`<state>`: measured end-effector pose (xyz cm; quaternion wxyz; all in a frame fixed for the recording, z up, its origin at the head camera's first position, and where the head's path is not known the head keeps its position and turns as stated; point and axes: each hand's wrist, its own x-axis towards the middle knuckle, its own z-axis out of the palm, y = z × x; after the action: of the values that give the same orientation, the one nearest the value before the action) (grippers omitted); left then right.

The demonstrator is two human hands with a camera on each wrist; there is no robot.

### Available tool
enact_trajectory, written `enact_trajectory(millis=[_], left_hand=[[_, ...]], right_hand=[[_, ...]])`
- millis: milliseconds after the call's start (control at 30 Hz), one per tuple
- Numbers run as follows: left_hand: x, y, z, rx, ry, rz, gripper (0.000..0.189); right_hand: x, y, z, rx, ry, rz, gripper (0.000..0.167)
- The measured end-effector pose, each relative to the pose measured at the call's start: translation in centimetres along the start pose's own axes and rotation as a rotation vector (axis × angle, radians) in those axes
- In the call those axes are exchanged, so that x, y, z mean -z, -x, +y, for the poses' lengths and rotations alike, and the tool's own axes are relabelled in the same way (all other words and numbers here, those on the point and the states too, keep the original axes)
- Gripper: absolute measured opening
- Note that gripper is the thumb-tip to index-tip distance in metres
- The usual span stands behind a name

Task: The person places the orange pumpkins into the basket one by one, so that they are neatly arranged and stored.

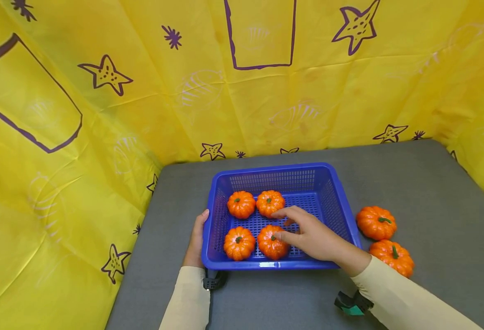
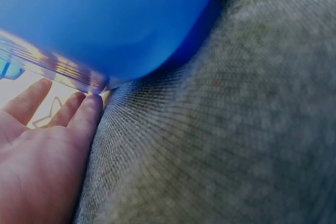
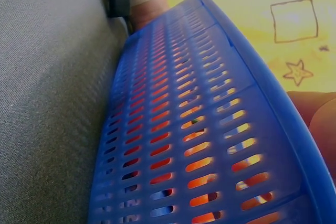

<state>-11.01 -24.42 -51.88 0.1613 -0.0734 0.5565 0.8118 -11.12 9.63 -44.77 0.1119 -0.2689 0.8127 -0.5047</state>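
Note:
A blue plastic basket with slotted walls holds several small orange pumpkins, two at the back left and two in front. My left hand rests against the basket's left side; in the left wrist view its extended fingers touch the wall low down. Inside the basket, my right hand reaches over from the right with fingers spread. Its thumb overlaps the front right pumpkin, and its fingertips come up to the back right pumpkin. In the right wrist view the basket wall covers most of the pumpkins.
Two more pumpkins, one behind and one nearer, sit on the grey table right of the basket, close to the right forearm. Yellow cloth with starfish drawings hangs behind and at both sides.

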Motion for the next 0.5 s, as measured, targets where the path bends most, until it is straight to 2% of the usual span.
enact_trajectory(millis=[500], left_hand=[[0.18, -0.03, -0.16, -0.011, -0.005, 0.006, 0.079]], right_hand=[[0.62, 0.18, -0.10, 0.025, -0.089, 0.036, 0.039]])
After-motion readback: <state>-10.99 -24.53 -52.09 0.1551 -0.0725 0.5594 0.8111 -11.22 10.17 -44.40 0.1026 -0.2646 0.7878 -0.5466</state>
